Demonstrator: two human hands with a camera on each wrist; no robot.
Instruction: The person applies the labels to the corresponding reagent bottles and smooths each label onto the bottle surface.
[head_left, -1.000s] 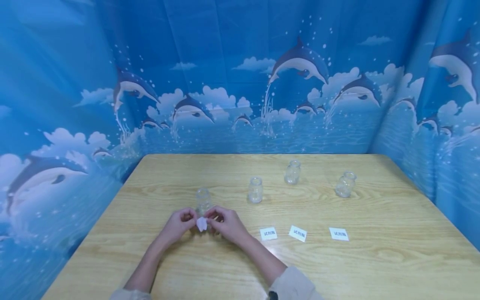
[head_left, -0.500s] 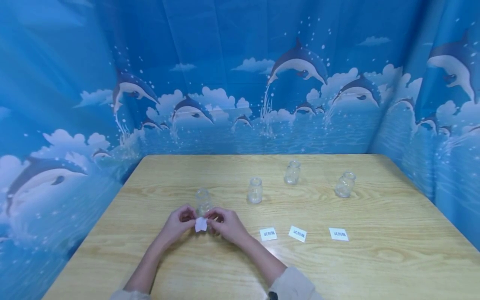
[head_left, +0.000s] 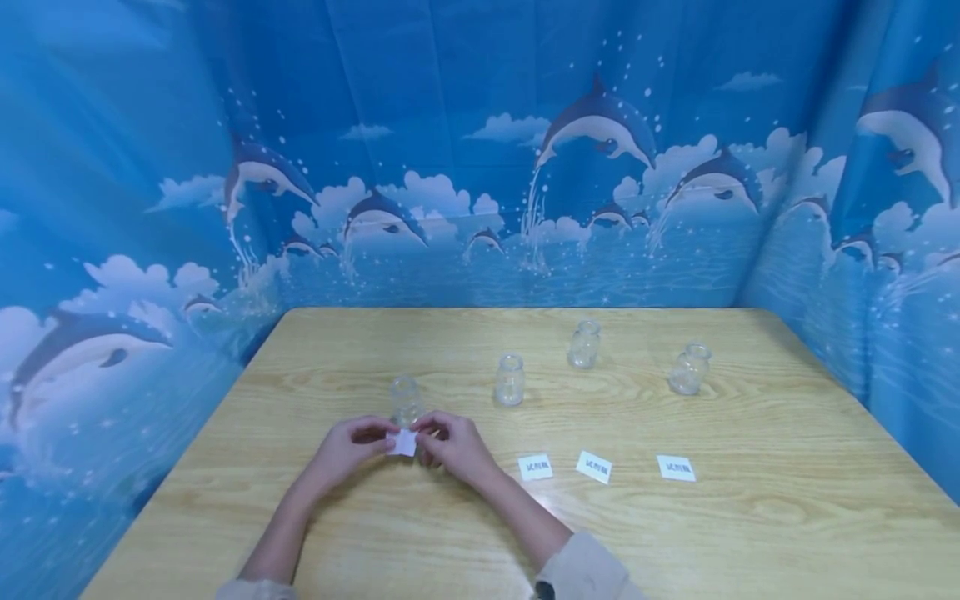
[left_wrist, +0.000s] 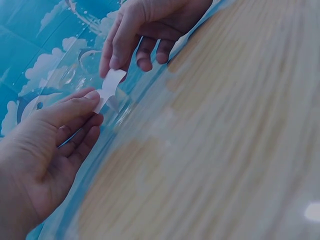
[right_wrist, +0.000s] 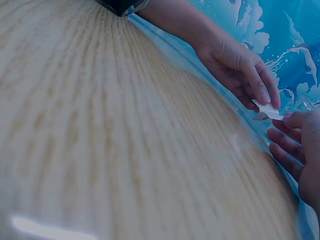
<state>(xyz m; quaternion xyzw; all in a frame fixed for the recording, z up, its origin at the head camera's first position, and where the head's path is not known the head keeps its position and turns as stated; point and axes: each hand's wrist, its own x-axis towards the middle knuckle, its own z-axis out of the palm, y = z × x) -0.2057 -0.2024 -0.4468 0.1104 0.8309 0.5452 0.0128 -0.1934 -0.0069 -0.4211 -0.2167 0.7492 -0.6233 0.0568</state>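
Between both hands is a small white paper label (head_left: 403, 442), creased in the wrist views. My left hand (head_left: 347, 450) pinches its left side between thumb and forefinger. The right hand (head_left: 455, 448) pinches the opposite side the same way, its other fingers loosely bent. Just behind the label stands a clear glass jar (head_left: 406, 398), its lower part partly hidden by the hands. In the left wrist view the label (left_wrist: 109, 90) spans the gap between the fingertips of both hands. Faint print shows on the label's underside (right_wrist: 265, 116) in the right wrist view.
Farther right on the wooden table (head_left: 360, 533) stand more glass jars: one near the middle (head_left: 510, 381), one behind it (head_left: 584, 345) and a tilted-looking one (head_left: 689, 369). Three printed labels, left (head_left: 536, 467), middle (head_left: 594, 467) and right (head_left: 677, 467), lie nearer. A dolphin-print curtain (head_left: 480, 167) surrounds the table.
The label has gone from a crumpled, hanging shape to a flatter, more spread one between the hands. My left hand has turned slightly and its fingers reach farther over the label. The jars stay put.
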